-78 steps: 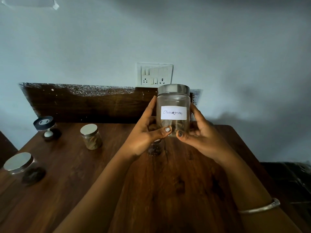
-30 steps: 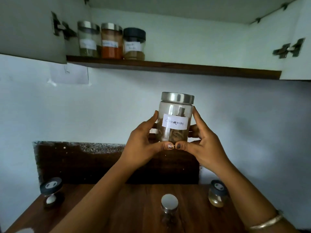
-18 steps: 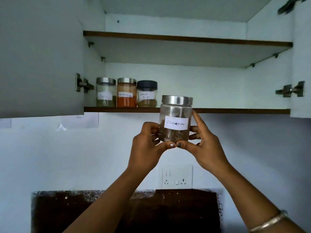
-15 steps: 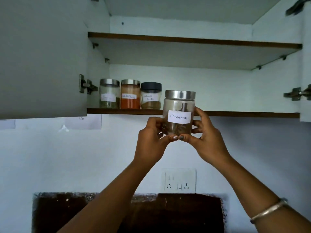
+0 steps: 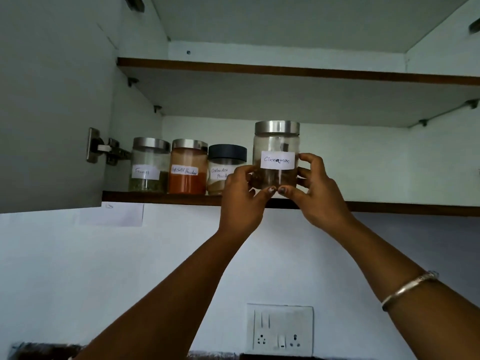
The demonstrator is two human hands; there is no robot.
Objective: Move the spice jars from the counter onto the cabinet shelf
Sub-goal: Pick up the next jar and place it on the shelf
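In the middle of the frame, the left hand [image 5: 240,203] and right hand [image 5: 318,197] both pinch the cinnamon jar [image 5: 276,154] low down so it stays straight, just over the shelf [image 5: 161,198] edge, right of 3 jars [image 5: 188,167] already lined up.

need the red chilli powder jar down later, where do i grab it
Take the steel-lidded red chilli powder jar from the front, grip around its steel lid. Jars stand close on both sides of the body, so fingers barely fit there; the lid stands clear and upright.
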